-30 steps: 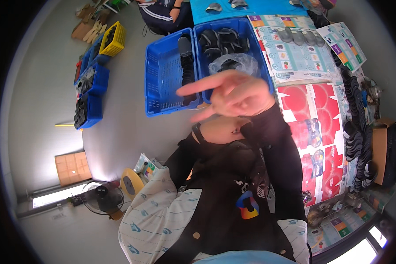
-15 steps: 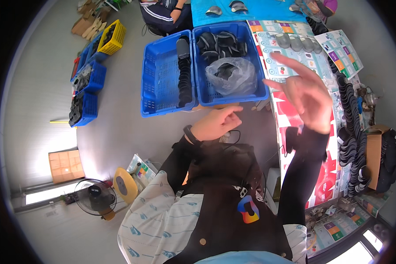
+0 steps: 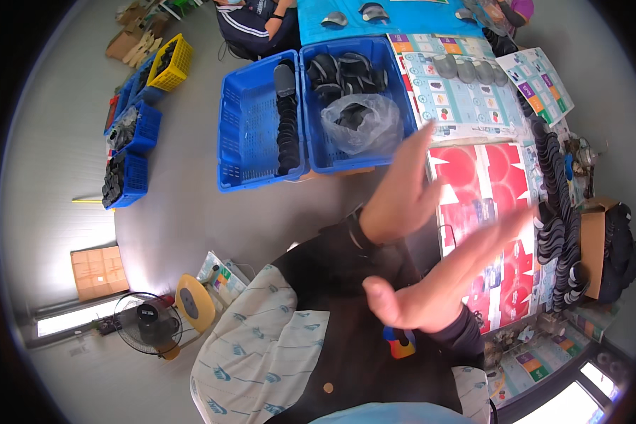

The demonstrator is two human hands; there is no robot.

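My left hand (image 3: 396, 205) is raised in front of my body, its fingers stretched out and slightly blurred, holding nothing. Lower and to the right, my right hand (image 3: 438, 293) is open too, thumb apart and fingers reaching toward the right-hand table. Beneath those fingers lies a red and white printed sheet (image 3: 505, 290) covering part of the table. Ahead of my left hand stands a blue crate (image 3: 411, 95) with a clear plastic bag (image 3: 374, 134) and dark curved pieces (image 3: 353, 71) inside. Several grey curved pieces (image 3: 466, 71) form a row on the table's far part.
Left of that crate, another blue crate (image 3: 226, 134) holds a column of dark pieces (image 3: 287, 134). Long stacks of black curved pieces (image 3: 551, 169) line the table's right edge, near a cardboard box (image 3: 593, 247). A fan (image 3: 148, 321) stands lower left. A person (image 3: 258, 28) sits beyond the crates.
My left hand has moved right, its fingers now straightened. My right hand has dropped from above the table toward my body. The view has shifted slightly.
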